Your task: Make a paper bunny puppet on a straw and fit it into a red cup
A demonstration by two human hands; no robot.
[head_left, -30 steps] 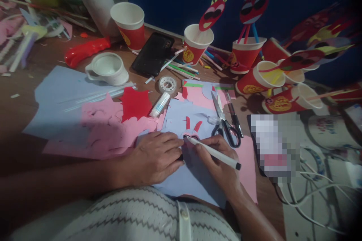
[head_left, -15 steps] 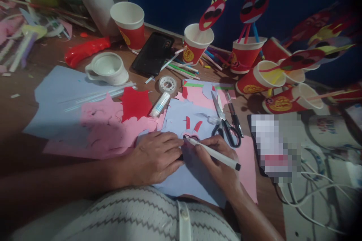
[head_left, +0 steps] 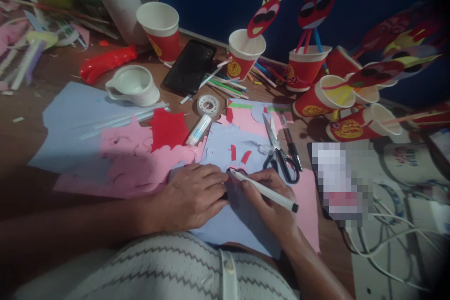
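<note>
In the head view my right hand [head_left: 272, 199] is closed around a white marker [head_left: 270, 191] with a black end. The marker's tip rests at dark curved lines on a small pink cutout with two red strips [head_left: 246, 157] at its top. This cutout lies on light blue paper [head_left: 242, 225], its lower part hidden by my hands. My left hand [head_left: 197, 194] lies palm down on the paper, fingers stretched out, their tips at the cutout's left edge. Black-handled scissors [head_left: 280, 152] lie with blades parted just beyond my right hand, beside a black pen [head_left: 291, 143].
Behind the paper are a glue stick [head_left: 199, 130], a tape roll [head_left: 208, 104], a white cup [head_left: 133, 85] and a black phone [head_left: 191, 66]. Red paper cups [head_left: 242, 63] with paper-faced figures stand at the back right. Cut pink paper [head_left: 130, 159] lies left; a phone [head_left: 337, 183] with cables lies right.
The marker's tip has shifted very slightly left and up on the cutout. My left hand stays in place.
</note>
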